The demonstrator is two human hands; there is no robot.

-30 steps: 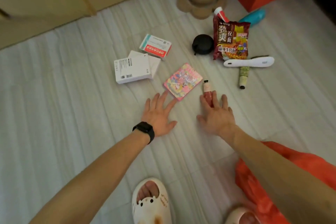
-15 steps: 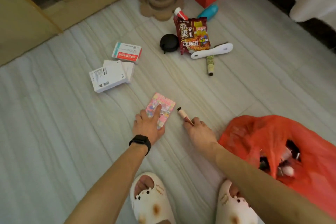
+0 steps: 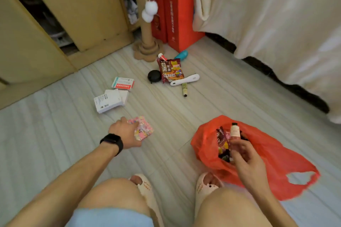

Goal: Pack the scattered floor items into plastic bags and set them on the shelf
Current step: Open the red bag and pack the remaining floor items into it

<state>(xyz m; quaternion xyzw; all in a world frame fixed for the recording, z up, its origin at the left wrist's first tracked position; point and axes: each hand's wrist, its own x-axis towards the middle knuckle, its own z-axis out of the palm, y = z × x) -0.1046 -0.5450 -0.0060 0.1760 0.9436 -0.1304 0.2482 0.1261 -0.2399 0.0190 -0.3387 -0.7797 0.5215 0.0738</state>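
Though floor-bound before, pink tube (image 3: 235,131) now above red bag (image 3: 273,155)

The left arm is stretched forward, the forearm bare, and a black watch (image 3: 112,143) is worn on the wrist. The left hand (image 3: 124,133) is turned with its back upward, low above the floor, and a pink packet (image 3: 144,131) is gripped at its near edge by the curled fingers. Whether the packet is lifted cannot be told. The right arm is bent at the elbow and held nearer to the body. The right hand (image 3: 243,155) is raised, and a pink tube (image 3: 234,131) is pinched upright between thumb and fingers, cap upward.
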